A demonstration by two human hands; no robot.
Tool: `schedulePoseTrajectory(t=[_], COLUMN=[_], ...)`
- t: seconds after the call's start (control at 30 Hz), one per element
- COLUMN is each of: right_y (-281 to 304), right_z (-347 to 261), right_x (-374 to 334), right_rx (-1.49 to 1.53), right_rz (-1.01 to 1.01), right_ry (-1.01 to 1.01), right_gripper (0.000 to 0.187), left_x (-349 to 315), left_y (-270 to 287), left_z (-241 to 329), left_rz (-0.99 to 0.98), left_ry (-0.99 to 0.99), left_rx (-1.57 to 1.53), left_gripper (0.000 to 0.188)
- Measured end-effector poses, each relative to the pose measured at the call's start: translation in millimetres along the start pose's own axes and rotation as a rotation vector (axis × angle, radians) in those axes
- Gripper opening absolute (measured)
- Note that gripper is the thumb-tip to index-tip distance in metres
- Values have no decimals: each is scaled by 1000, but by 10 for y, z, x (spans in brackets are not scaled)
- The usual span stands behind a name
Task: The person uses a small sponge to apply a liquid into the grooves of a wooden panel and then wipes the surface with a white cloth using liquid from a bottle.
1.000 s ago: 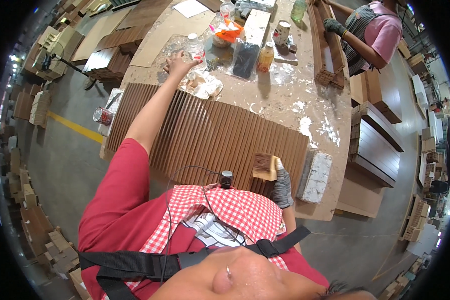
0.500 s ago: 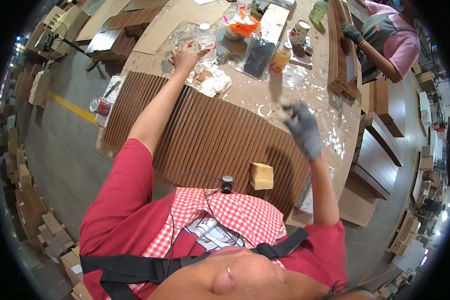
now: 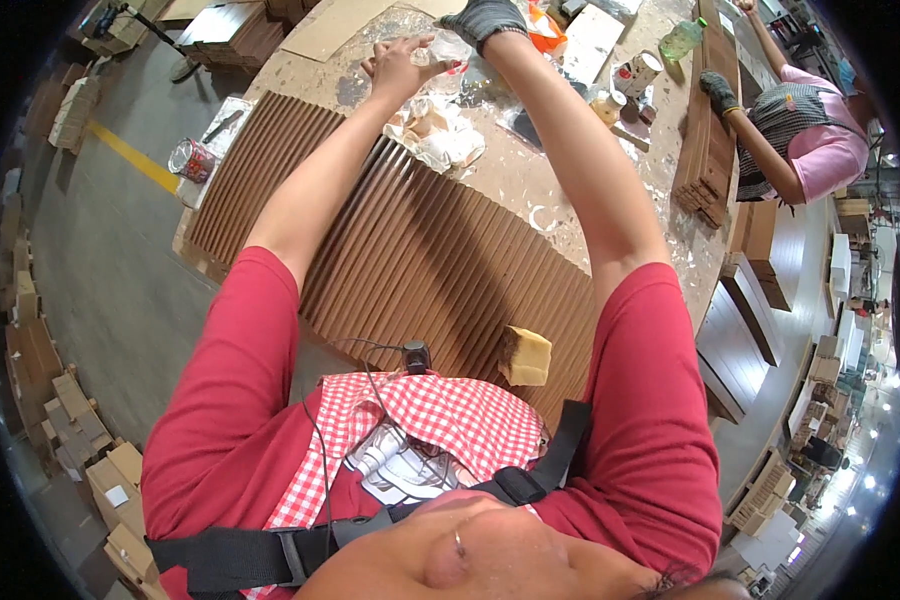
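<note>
At the far side of the table, my bare left hand [image 3: 398, 74] is curled around the side of a clear plastic bottle [image 3: 450, 52], its thumb across the front. My right hand [image 3: 488, 20], in a grey glove, is closed over the bottle's top, which hides the cap. Crumpled whitish paper [image 3: 438, 135] lies just below the bottle. Nearer to me, a row of brown wooden slats [image 3: 420, 240] lies side by side under my forearms. On the slats, close to my apron, rests a yellow sponge block [image 3: 526, 357].
Right of my right forearm stand a small jar [image 3: 607, 106], a paint-smeared can [image 3: 642, 70] and a green bottle [image 3: 682, 40]. A red tin [image 3: 192, 160] sits at the left edge. Across the right side, a co-worker's gloved hand [image 3: 718, 92] touches stacked brown boards [image 3: 705, 150].
My right hand has moved from above the slats' right side up and left to the bottle's top. My left hand has closed in on the bottle. The co-worker's other arm is now raised.
</note>
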State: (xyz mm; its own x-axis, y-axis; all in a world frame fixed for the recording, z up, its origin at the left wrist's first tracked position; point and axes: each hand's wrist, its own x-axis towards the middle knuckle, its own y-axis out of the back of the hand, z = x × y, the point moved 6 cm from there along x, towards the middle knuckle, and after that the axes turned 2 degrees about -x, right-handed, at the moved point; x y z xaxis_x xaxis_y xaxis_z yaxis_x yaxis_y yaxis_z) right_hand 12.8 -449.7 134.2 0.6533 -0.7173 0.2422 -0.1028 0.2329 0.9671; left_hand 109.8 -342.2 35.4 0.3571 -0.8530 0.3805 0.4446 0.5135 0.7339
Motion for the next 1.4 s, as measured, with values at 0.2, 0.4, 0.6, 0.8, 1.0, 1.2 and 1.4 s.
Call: schedulePoseTrajectory(t=[0.2, 0.4, 0.6, 0.8, 1.0, 1.2, 1.4], right_y=[-115, -126, -65, 29, 113, 191, 414], right_z=[57, 41, 84, 68, -84, -256, -83], right_x=[31, 79, 83, -23, -156, -246, -359], right_rx=[53, -59, 12, 108, 79, 101, 232], right_rz=[8, -69, -43, 15, -29, -75, -246], right_ry=[-12, 62, 35, 13, -1, -21, -86], right_gripper=[63, 62, 61, 60, 56, 60, 75], left_x=[61, 60, 44, -112, -242, -251, -305], left_y=[-93, -146, -142, -195, -309, -342, -196], left_z=[-1, -45, -48, 121, 137, 92, 3], left_rz=[68, 79, 66, 84, -21, 63, 15], left_ry=[-31, -94, -88, -50, 81, 120, 73], left_rx=[17, 68, 21, 120, 6, -13, -73], left_gripper=[88, 90, 95, 110, 121, 115, 110])
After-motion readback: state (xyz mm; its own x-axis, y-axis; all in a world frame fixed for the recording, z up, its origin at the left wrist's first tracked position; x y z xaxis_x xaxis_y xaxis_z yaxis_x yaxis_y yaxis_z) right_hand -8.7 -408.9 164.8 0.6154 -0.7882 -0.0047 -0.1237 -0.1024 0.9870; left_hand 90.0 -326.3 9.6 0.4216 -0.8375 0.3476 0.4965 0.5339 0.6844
